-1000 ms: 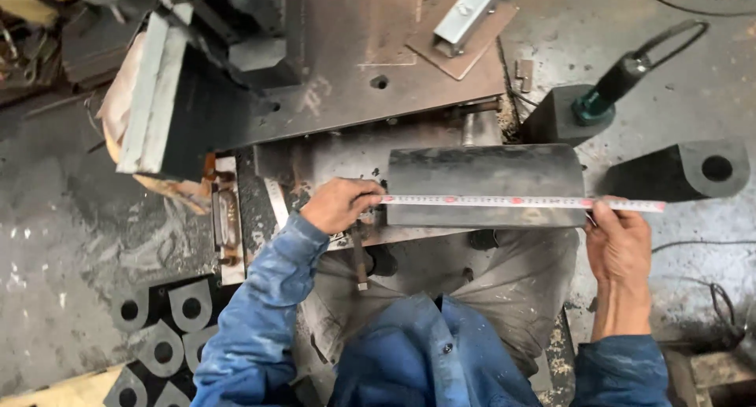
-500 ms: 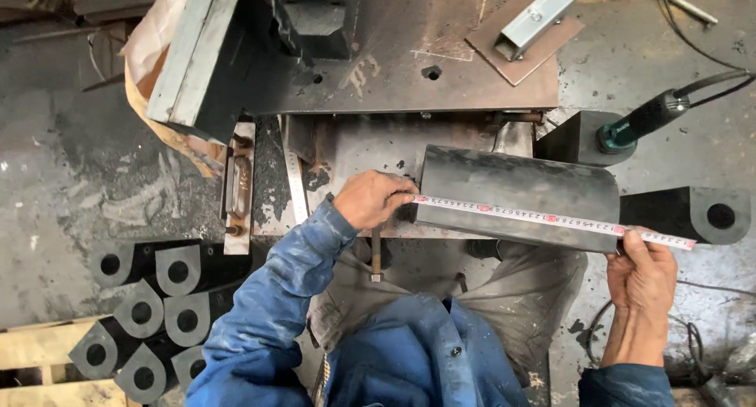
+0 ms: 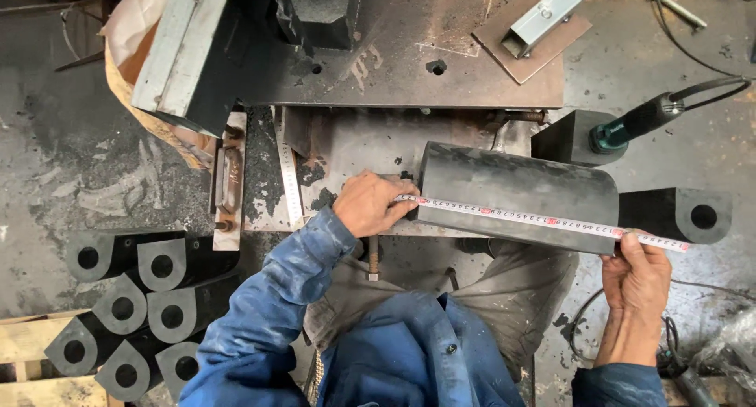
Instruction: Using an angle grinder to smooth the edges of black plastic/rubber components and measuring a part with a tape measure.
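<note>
Tape measure [image 3: 543,218] lies stretched across the dark steel block [image 3: 516,194]; my left hand [image 3: 370,206] pinches its end, my right hand [image 3: 638,269] grips the other

A dark block [image 3: 520,190] with a rounded top lies across a rusty steel surface [image 3: 354,151]. A tape [image 3: 543,219] is stretched along the block's near face. The left hand [image 3: 370,206] pins the tape's end at the block's left edge. The right hand [image 3: 639,277] pinches the tape just past the block's right edge, thumb on top. A second block [image 3: 677,214] with a round hole lies just to the right. A green-collared tool handle [image 3: 642,122] rests behind it. A steel ruler [image 3: 288,175] lies on the surface, left of the left hand. Holed blocks [image 3: 138,297] are stacked at lower left, partly on a wooden pallet [image 3: 24,344].
</note>
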